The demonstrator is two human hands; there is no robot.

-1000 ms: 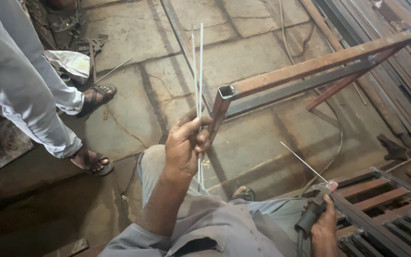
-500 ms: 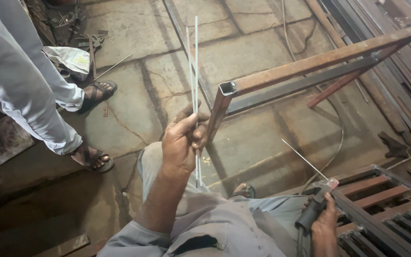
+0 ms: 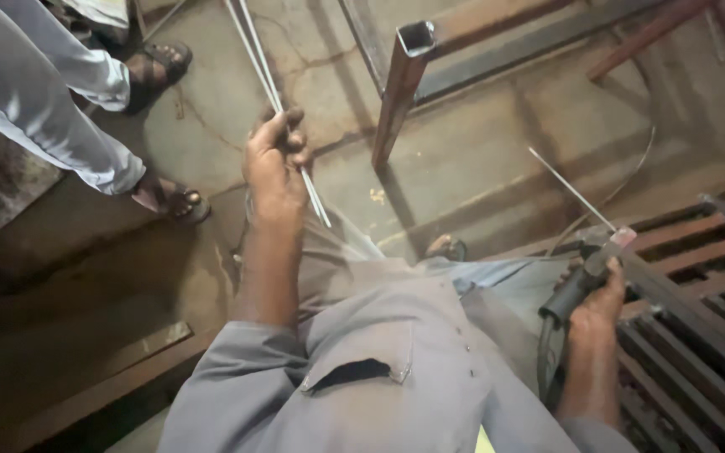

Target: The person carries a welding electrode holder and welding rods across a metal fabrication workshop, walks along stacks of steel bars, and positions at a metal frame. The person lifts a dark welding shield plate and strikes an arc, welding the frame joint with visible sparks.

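Far left: second person's sandalled feet (image 3: pixel 169 200) on concrete floor (image 3: pixel 480 159). Left hand (image 3: pixel 274 164) clenched around bundle of thin welding rods (image 3: pixel 262 63), rods slanting up-left, lower ends just below fist. Centre: rusty square steel tube (image 3: pixel 396 101), open end up. Right hand (image 3: pixel 597 306) grasping electrode holder (image 3: pixel 585 273), single rod (image 3: pixel 568 189) clamped, above metal grating (image 3: pixel 698 335).

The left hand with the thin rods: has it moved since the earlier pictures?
Yes. The left hand has drawn left, away from the square tube's open end, tilting the rods.

Rods (image 3: pixel 270 80) cut off at top edge
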